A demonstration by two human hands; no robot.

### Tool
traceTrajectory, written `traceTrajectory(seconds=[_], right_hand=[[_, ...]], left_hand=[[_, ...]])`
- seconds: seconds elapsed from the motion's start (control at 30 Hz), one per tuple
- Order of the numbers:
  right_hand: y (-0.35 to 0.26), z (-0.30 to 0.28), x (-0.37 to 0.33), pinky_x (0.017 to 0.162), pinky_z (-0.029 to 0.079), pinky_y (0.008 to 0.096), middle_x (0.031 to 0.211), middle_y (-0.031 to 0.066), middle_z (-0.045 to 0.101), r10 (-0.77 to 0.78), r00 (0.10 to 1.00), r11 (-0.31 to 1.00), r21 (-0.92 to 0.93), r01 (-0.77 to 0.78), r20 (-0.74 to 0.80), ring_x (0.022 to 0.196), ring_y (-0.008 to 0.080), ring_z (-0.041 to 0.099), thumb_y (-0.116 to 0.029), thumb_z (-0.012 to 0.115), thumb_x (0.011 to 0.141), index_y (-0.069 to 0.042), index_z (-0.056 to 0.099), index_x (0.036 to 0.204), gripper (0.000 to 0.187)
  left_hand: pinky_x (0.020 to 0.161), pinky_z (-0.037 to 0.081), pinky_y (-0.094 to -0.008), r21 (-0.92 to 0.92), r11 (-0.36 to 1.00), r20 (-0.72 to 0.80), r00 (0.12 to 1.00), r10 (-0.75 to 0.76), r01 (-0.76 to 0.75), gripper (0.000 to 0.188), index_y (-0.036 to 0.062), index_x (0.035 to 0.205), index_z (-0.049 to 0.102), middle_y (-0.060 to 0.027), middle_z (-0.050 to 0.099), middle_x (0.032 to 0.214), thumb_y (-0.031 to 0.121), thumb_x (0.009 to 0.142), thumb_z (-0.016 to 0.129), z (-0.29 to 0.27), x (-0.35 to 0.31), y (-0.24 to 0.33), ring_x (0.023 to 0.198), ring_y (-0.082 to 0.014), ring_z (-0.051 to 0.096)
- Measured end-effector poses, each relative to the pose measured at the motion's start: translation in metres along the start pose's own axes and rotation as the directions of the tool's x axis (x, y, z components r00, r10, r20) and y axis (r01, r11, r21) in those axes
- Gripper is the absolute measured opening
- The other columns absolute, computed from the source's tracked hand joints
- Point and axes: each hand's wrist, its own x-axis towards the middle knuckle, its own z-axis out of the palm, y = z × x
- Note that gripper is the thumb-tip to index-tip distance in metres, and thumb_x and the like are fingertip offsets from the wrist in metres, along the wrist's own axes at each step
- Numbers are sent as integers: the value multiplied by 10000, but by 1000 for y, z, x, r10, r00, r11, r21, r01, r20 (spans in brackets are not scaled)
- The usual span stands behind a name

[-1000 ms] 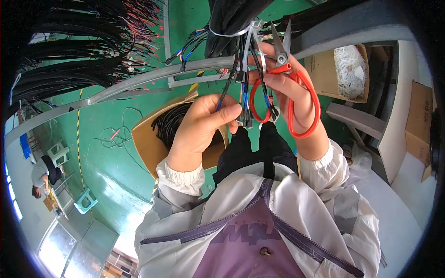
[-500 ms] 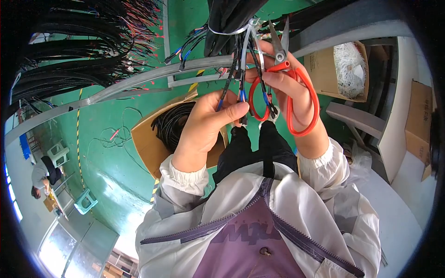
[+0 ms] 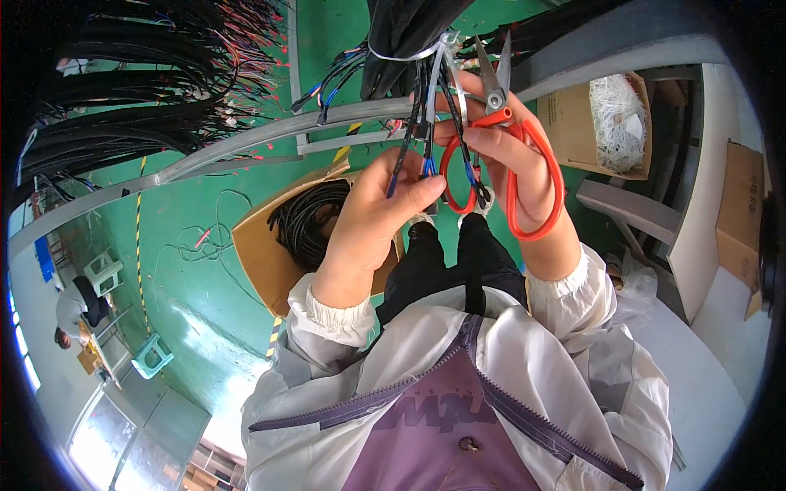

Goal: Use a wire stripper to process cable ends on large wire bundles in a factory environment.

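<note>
My left hand (image 3: 370, 214) is closed, with thumb and fingers pinching thin black-sleeved wires (image 3: 428, 167) that show blue conductors near their lower ends. What lies under the thumb is hidden. In my right hand (image 3: 528, 168) rest red-handled scissors (image 3: 495, 100), their blades apart and pointing up. The right fingers also reach behind the hanging wires, next to a dark wire end with a blue part (image 3: 470, 170). These wires drop from a thick black cable bundle (image 3: 409, 24), bound by a white cable tie (image 3: 401, 57).
A curved grey metal rail (image 3: 270, 131) runs across behind my hands. Many black cable harnesses (image 3: 123, 123) hang at the far left. Below stands a cardboard box (image 3: 254, 245) with coiled black cable. Another box (image 3: 565, 114) holds white stringy material. A person (image 3: 78, 311) works at the far left.
My left hand has shifted slightly up and to the right along the wires, its thumb still pressed on them. The right hand and scissors have hardly moved.
</note>
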Motion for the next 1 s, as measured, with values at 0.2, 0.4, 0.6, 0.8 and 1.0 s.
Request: traceTrajectory(seconds=[0.2,0.4,0.6,0.8,1.0], right_hand=[[-2,2,-3,877,444,326,1115,132,566,20,999,1000,-21,-21,-35,939,222,583,-14,503,766,25,424,1259,501],[-3,1,-4,890,441,334,1134,148,555,32,999,999,-27,-32,-25,970,228,581,-14,498,770,15,418,1271,508],[-10,2,-6,838,472,327,1132,154,554,17,999,988,-155,-11,34,1004,240,585,-19,516,803,28,401,1276,489],[-20,2,-4,706,480,291,909,105,581,-50,982,734,-660,161,183,790,144,579,-50,513,817,22,435,1224,420],[-11,-5,-16,580,474,248,892,88,575,-37,999,950,-310,43,23,845,141,582,-53,493,883,16,469,1154,281]], left_hand=[[674,449,-241,-21,1000,84,996,1,0,224,-16,951,567,-63,616,839,148,822,649,-4,3,-3,741,-115,571],[680,419,-293,-107,994,210,978,-4,27,168,-6,983,549,-78,582,841,113,866,571,-9,3,-4,759,-183,550],[688,458,-270,-82,996,134,991,-13,24,207,-6,969,555,-76,621,867,149,845,616,-1,3,-7,746,-145,581],[656,454,-234,53,989,77,988,131,-135,210,13,974,562,-32,611,872,128,823,654,24,7,-12,754,-95,578],[622,448,-288,-211,977,70,997,-11,26,162,23,876,570,-73,600,800,175,847,617,27,6,-9,679,-175,577]])
